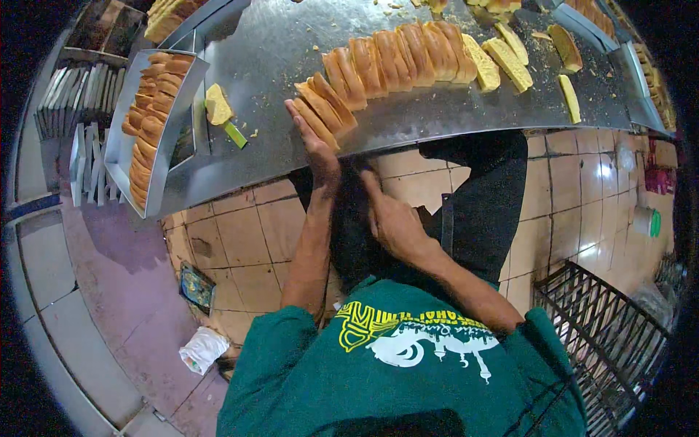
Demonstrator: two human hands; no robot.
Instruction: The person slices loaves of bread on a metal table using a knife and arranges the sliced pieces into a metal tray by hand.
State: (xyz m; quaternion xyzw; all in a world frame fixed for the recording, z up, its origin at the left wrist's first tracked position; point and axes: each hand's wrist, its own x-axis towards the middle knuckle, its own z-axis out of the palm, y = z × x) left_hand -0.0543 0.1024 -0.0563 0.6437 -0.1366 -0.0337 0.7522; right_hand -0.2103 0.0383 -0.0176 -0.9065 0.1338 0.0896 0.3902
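Observation:
A curved row of sliced, brown-crusted bread [404, 60] lies on the metal worktable [262, 71]. My left hand [314, 139] rests upright against the left end of this row, its palm towards the last slices and nothing grasped. Over my dark-clothed lap, off the table's front edge, is my right hand [396, 221], with its index finger extended; I see nothing held in it. Pale cut slices [508, 63] lie beyond the row's right end. To the left, a piece of yellow bread [218, 105] sits on a green-handled tool [235, 135], probably a knife.
A metal tray [201, 71] packed with browned bread slices stands at the table's left edge. More bread sits in trays at the far right. Thin metal sheets [82, 87] stand stacked at left. A dark metal rack [600, 338] is on the tiled floor at right.

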